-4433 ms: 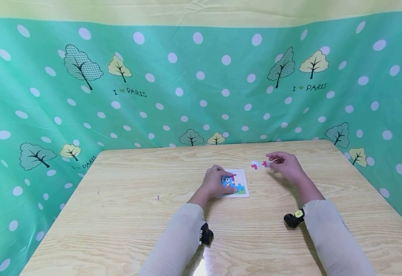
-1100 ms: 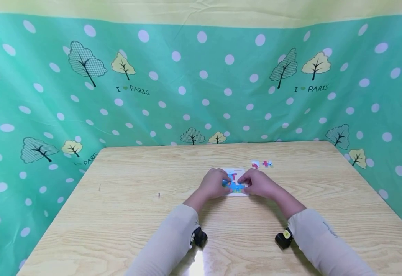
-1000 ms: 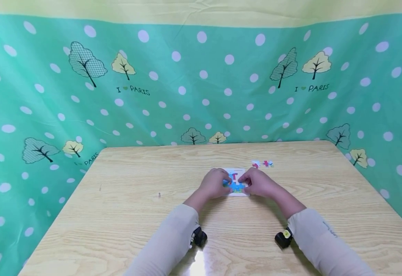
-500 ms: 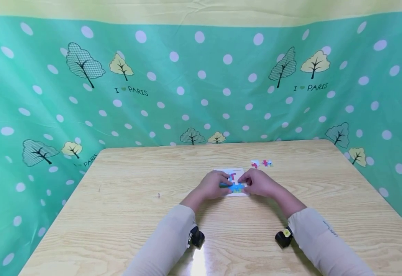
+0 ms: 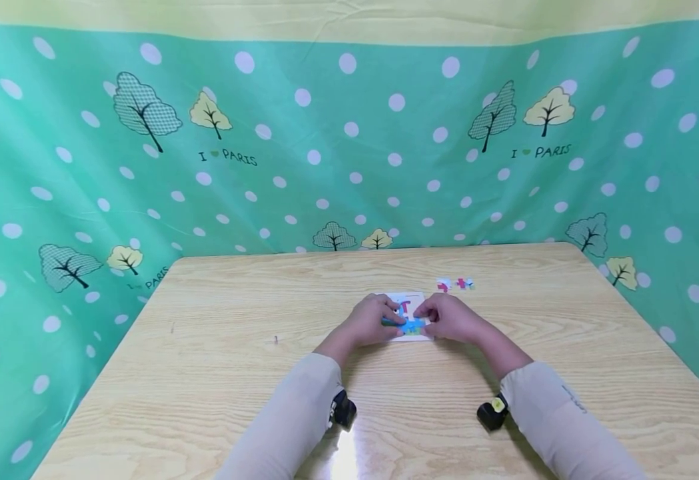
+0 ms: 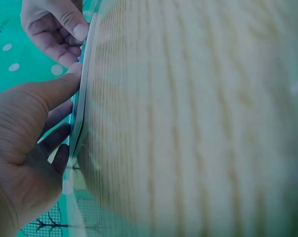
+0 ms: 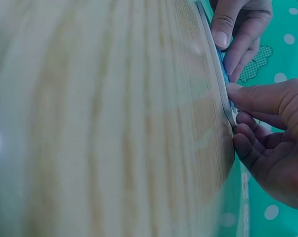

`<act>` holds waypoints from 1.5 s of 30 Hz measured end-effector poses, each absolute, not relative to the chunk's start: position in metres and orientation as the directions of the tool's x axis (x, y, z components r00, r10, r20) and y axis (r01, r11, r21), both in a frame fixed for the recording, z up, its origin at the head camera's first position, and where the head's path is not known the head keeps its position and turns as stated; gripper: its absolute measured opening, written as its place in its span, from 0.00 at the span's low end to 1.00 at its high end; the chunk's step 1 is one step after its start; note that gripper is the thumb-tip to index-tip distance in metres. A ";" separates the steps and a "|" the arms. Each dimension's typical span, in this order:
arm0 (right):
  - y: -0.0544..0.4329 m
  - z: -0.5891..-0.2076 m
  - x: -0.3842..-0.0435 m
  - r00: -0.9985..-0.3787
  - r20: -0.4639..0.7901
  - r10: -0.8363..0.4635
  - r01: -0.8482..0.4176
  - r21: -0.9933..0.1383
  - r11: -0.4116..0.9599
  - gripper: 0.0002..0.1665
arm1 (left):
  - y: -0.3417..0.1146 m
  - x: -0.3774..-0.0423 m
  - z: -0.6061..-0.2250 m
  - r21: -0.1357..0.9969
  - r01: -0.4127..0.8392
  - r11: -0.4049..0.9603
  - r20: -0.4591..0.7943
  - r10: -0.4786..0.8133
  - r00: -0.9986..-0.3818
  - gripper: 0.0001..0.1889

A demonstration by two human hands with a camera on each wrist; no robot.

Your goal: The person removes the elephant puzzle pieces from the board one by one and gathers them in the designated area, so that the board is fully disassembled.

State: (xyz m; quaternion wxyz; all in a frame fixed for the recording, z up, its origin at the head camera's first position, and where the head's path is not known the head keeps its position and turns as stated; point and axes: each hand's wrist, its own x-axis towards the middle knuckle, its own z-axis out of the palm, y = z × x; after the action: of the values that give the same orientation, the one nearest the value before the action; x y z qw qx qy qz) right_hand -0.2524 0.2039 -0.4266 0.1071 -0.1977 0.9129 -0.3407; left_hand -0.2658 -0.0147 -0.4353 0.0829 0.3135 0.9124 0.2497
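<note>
A small square jigsaw puzzle with a white frame lies flat on the table, its blue, green and red picture partly covered by both hands. My left hand lies over its left side, thumb and fingers spread apart and touching the surface. On the right side, my right hand has its thumb and index finger bent around a blue puzzle piece; other fingers curl beneath the palm. From the side, the left wrist view shows the thin puzzle edge with left fingers resting on it. The right thumb touches that edge in the right wrist view.
Loose puzzle pieces in white and pink, with pink and blue ones beside them, lie behind the right hand. A tiny dark mark shows left on the wooden table. A green dotted curtain hangs behind.
My right hand has come from the loose pieces to the puzzle's right side. Since about one second ago, it stays put, while my left hand has shifted very slightly left.
</note>
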 end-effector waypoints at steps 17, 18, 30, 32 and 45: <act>0.202 -0.427 -0.251 -0.905 -0.056 -0.421 -0.281 -0.664 0.693 0.15 | -0.016 -0.265 -0.434 0.519 0.519 0.679 -0.009 0.611 -0.791 0.12; 0.202 -0.427 -0.251 -0.905 -0.057 -0.421 -0.281 -0.664 0.693 0.15 | -0.016 -0.265 -0.434 0.518 0.522 0.678 -0.007 0.613 -0.790 0.12; 0.198 -0.424 -0.252 -0.916 -0.084 -0.392 -0.225 -0.701 0.677 0.12 | -0.017 -0.265 -0.433 0.524 0.524 0.671 -0.005 0.618 -0.786 0.12; 0.199 -0.424 -0.251 -0.912 -0.074 -0.404 -0.238 -0.708 0.665 0.12 | -0.017 -0.265 -0.433 0.523 0.524 0.672 -0.007 0.618 -0.786 0.12; 0.221 -0.422 -0.244 -0.910 -0.013 -0.415 -0.234 -0.811 0.537 0.09 | -0.015 -0.267 -0.440 0.582 0.478 0.658 -0.001 0.589 -0.808 0.11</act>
State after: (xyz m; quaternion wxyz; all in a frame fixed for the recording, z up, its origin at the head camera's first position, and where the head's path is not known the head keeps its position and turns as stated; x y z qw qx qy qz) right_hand -0.2442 0.2214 -0.4220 0.1022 -0.1864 0.8706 -0.4438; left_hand -0.2670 -0.0147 -0.4402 0.0952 0.2947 0.9055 0.2901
